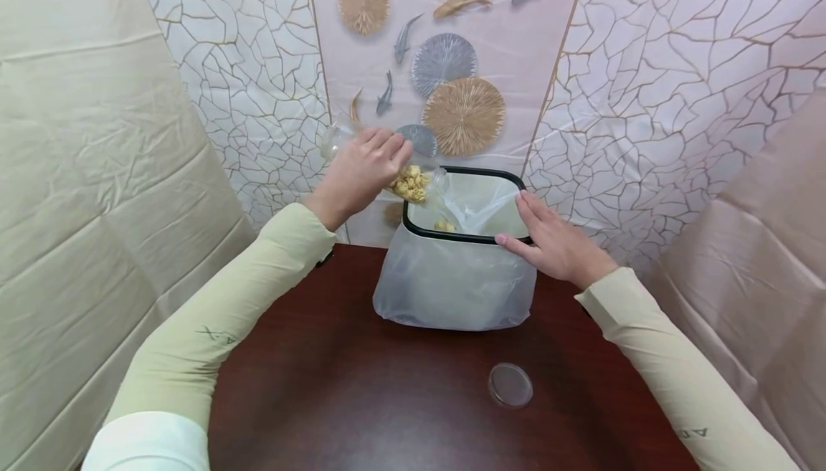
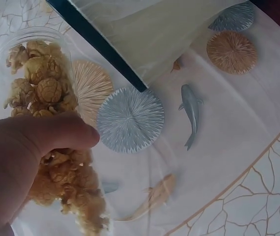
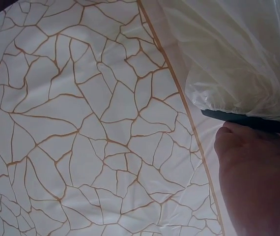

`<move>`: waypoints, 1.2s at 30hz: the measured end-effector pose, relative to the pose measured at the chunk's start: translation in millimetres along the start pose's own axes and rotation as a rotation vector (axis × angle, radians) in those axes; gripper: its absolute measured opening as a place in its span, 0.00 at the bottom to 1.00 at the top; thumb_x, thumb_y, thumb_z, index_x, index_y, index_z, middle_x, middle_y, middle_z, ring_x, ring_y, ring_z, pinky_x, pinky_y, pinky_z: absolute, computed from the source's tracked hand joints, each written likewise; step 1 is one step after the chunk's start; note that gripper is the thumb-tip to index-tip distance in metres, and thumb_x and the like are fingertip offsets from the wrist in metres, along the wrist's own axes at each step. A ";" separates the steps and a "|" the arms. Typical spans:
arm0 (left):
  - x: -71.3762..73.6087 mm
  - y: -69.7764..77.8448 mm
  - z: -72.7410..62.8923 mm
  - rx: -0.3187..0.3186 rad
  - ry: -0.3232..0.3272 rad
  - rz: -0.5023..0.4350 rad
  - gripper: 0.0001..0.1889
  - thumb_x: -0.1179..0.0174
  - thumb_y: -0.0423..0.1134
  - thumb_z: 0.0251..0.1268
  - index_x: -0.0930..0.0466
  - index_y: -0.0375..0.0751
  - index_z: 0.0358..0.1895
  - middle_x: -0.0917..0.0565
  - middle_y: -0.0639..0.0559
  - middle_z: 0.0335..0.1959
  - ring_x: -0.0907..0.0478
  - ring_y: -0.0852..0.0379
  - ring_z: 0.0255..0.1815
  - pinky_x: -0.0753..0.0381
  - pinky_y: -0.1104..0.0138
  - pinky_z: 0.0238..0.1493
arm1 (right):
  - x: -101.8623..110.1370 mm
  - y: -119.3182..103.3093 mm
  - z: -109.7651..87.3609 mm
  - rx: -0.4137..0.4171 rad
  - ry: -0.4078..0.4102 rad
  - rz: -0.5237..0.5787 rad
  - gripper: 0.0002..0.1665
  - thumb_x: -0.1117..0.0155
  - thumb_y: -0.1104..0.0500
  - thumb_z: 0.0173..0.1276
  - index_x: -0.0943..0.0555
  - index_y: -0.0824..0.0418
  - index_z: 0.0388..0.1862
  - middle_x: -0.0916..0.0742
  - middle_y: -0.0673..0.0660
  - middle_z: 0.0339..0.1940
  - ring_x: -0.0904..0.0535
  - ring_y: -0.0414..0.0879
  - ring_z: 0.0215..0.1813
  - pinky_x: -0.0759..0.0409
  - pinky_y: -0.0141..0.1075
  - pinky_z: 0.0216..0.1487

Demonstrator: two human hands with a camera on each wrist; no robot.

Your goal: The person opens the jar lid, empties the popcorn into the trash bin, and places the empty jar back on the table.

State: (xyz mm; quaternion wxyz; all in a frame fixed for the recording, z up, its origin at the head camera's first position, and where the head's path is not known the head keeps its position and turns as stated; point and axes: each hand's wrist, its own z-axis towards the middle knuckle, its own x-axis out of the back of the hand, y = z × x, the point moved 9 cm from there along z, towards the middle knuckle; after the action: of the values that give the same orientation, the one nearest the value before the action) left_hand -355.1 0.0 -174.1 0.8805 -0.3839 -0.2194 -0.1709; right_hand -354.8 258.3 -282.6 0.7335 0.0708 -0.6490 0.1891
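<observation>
My left hand (image 1: 364, 170) grips a clear jar (image 1: 335, 140) round its middle. The jar tilts down to the right, its mouth over the left side of a trash bin (image 1: 471, 277). Golden popcorn (image 1: 411, 184) lies toward the mouth; in the left wrist view, popcorn (image 2: 44, 81) shows above and below the thumb. A few pieces are visible inside the bin. A translucent bag (image 1: 400, 292) lines the bin and hangs outside, under a black rim (image 1: 464, 239). My right hand (image 1: 561, 245) holds the rim's right front corner, thumb at the front, fingers at the side.
A round clear lid (image 1: 510, 385) lies on the dark reddish-brown table (image 1: 361, 399), in front of the bin. Behind stands a patterned cloth backdrop (image 1: 258, 62). Beige cloth (image 1: 84, 170) hangs at both sides.
</observation>
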 end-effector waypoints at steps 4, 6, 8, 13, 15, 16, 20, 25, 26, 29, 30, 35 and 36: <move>-1.0 4.9 2.7 -0.033 -0.003 0.035 0.19 0.48 0.17 0.70 0.20 0.32 0.59 0.12 0.40 0.55 0.16 0.44 0.59 0.21 0.57 0.69 | -0.5 0.2 -0.3 0.003 0.006 -0.001 0.58 0.55 0.27 0.80 0.56 0.68 0.87 0.51 0.68 0.89 0.56 0.65 0.89 0.49 0.62 0.85; -0.4 7.2 4.0 -0.054 0.010 0.059 0.18 0.48 0.18 0.70 0.19 0.32 0.59 0.13 0.41 0.54 0.17 0.45 0.59 0.22 0.58 0.70 | -0.5 0.2 -0.4 0.003 0.007 -0.001 0.58 0.55 0.27 0.80 0.56 0.68 0.87 0.51 0.68 0.89 0.56 0.65 0.89 0.49 0.62 0.85; 0.7 9.3 5.1 -0.075 0.034 0.091 0.17 0.49 0.19 0.73 0.19 0.33 0.57 0.13 0.42 0.54 0.17 0.45 0.59 0.22 0.58 0.69 | -0.7 0.0 0.0 0.003 0.005 0.001 0.58 0.55 0.28 0.80 0.55 0.68 0.87 0.51 0.69 0.89 0.56 0.65 0.89 0.49 0.62 0.85; 5.5 16.3 9.6 -0.135 0.113 0.152 0.16 0.57 0.21 0.78 0.19 0.35 0.53 0.14 0.43 0.52 0.18 0.45 0.56 0.22 0.59 0.67 | -0.5 0.1 0.2 0.000 0.006 0.001 0.58 0.54 0.28 0.80 0.55 0.69 0.87 0.51 0.69 0.89 0.56 0.65 0.89 0.49 0.62 0.85; 7.7 19.7 12.0 -0.162 0.138 0.172 0.17 0.59 0.21 0.79 0.19 0.35 0.53 0.14 0.43 0.51 0.18 0.46 0.56 0.22 0.59 0.67 | -0.5 0.4 0.3 -0.002 0.006 0.000 0.58 0.55 0.28 0.80 0.55 0.68 0.87 0.51 0.69 0.89 0.56 0.65 0.89 0.49 0.62 0.85; 8.6 21.7 13.3 -0.176 0.148 0.187 0.18 0.59 0.21 0.80 0.19 0.35 0.54 0.14 0.44 0.51 0.18 0.46 0.56 0.22 0.59 0.68 | -0.5 0.6 0.4 -0.004 0.005 0.001 0.59 0.55 0.27 0.80 0.56 0.68 0.87 0.51 0.69 0.89 0.56 0.65 0.89 0.49 0.62 0.85; 10.7 30.0 17.1 -0.241 0.156 0.252 0.18 0.58 0.23 0.80 0.18 0.35 0.58 0.14 0.44 0.53 0.18 0.47 0.58 0.23 0.59 0.71 | -1.2 0.8 0.7 -0.008 0.001 0.007 0.59 0.56 0.27 0.79 0.56 0.68 0.87 0.52 0.68 0.89 0.57 0.65 0.90 0.49 0.62 0.85; 9.8 40.4 19.8 -0.321 0.159 0.311 0.17 0.54 0.27 0.80 0.18 0.38 0.60 0.14 0.44 0.57 0.18 0.47 0.61 0.25 0.60 0.74 | -1.4 -0.2 0.8 -0.008 0.000 0.008 0.59 0.56 0.27 0.80 0.56 0.69 0.87 0.52 0.69 0.89 0.56 0.66 0.89 0.49 0.62 0.85; 10.3 42.4 20.3 -0.336 0.162 0.317 0.17 0.54 0.27 0.80 0.18 0.38 0.61 0.14 0.44 0.57 0.18 0.47 0.61 0.25 0.60 0.74 | -1.4 -0.3 0.7 -0.008 0.000 0.009 0.59 0.56 0.27 0.80 0.56 0.69 0.87 0.51 0.69 0.89 0.56 0.66 0.89 0.49 0.62 0.85; 11.8 46.4 21.9 -0.359 0.166 0.327 0.17 0.55 0.28 0.81 0.18 0.38 0.61 0.14 0.44 0.57 0.18 0.47 0.61 0.25 0.60 0.74 | -1.3 -0.3 0.5 -0.008 0.003 0.006 0.59 0.56 0.27 0.80 0.56 0.69 0.87 0.51 0.69 0.89 0.56 0.66 0.89 0.49 0.62 0.85; 12.3 46.6 22.5 -0.357 0.165 0.323 0.17 0.55 0.28 0.81 0.19 0.38 0.61 0.14 0.44 0.56 0.18 0.47 0.61 0.25 0.59 0.73 | -1.5 -0.2 0.5 -0.008 0.003 0.005 0.59 0.56 0.27 0.80 0.56 0.69 0.87 0.51 0.69 0.89 0.56 0.66 0.89 0.49 0.62 0.85; 13.8 36.7 24.3 -0.242 0.156 0.181 0.18 0.56 0.21 0.77 0.18 0.35 0.57 0.14 0.43 0.54 0.18 0.46 0.59 0.23 0.58 0.72 | -1.2 0.5 1.2 -0.005 0.006 -0.001 0.59 0.56 0.27 0.80 0.56 0.69 0.87 0.51 0.69 0.89 0.56 0.66 0.89 0.49 0.62 0.85; 13.9 32.3 23.8 -0.194 0.149 0.118 0.18 0.55 0.21 0.76 0.18 0.35 0.57 0.13 0.42 0.54 0.17 0.45 0.59 0.23 0.58 0.72 | -1.1 0.5 1.2 -0.006 0.007 -0.001 0.59 0.56 0.27 0.80 0.56 0.69 0.87 0.51 0.69 0.89 0.56 0.65 0.89 0.49 0.62 0.85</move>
State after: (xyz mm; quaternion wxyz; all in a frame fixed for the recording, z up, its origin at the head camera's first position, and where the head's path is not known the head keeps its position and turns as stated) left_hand -334.2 36.9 -171.8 0.8616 -0.4657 -0.1127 -0.1673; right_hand -356.1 258.1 -283.6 0.7360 0.0684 -0.6470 0.1868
